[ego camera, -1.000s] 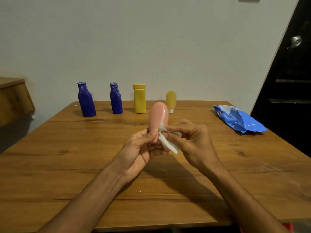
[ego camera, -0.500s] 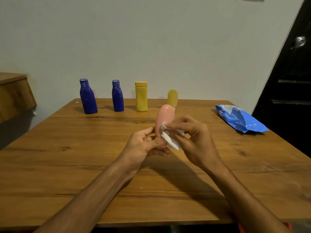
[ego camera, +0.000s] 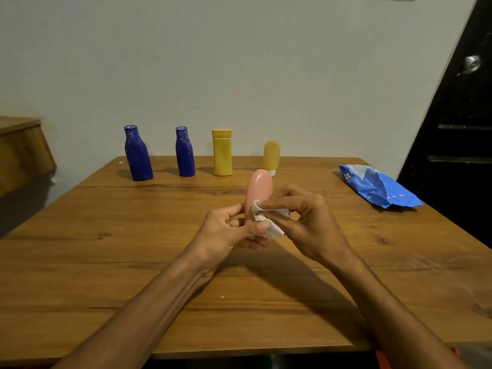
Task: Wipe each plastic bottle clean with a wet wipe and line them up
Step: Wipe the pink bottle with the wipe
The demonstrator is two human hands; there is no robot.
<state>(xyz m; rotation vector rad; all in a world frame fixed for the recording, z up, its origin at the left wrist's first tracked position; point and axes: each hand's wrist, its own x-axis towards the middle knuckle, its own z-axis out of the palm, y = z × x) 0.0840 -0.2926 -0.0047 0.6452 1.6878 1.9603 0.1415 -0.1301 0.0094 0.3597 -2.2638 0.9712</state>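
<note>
Pink plastic is seen at the middle of the view: a pink bottle (ego camera: 259, 187) is held upright over the wooden table (ego camera: 106, 262), rounded end up. Its lower part is gripped by the left hand (ego camera: 229, 233), whose thumb and fingers are curled round it. A white wipe (ego camera: 269, 225) is pinched in the right hand (ego camera: 306, 222) between thumb and fingers and is pressed against the bottle's side, just above the left thumb. A loose corner of the wipe hangs down between the 2 hands. The bottle's lower end is hidden by the hands.

4 more bottles are lined up along the far edge of the table, close to the pale wall, each standing upright and apart from its neighbours. From the left, a large blue bottle (ego camera: 138, 155) is followed by a smaller blue bottle (ego camera: 185, 153), a tall yellow bottle (ego camera: 222, 154) and a small yellow bottle (ego camera: 271, 155), which is stood on its white cap. The small yellow bottle is seen just behind the top of the pink bottle.

A crumpled blue packet (ego camera: 378, 186) is laid on the far right part of the table, well apart from the row. A dark door (ego camera: 458, 129) with a metal knob (ego camera: 471, 63) is seen at the right, and a wooden cabinet (ego camera: 21, 145) at the left edge.
</note>
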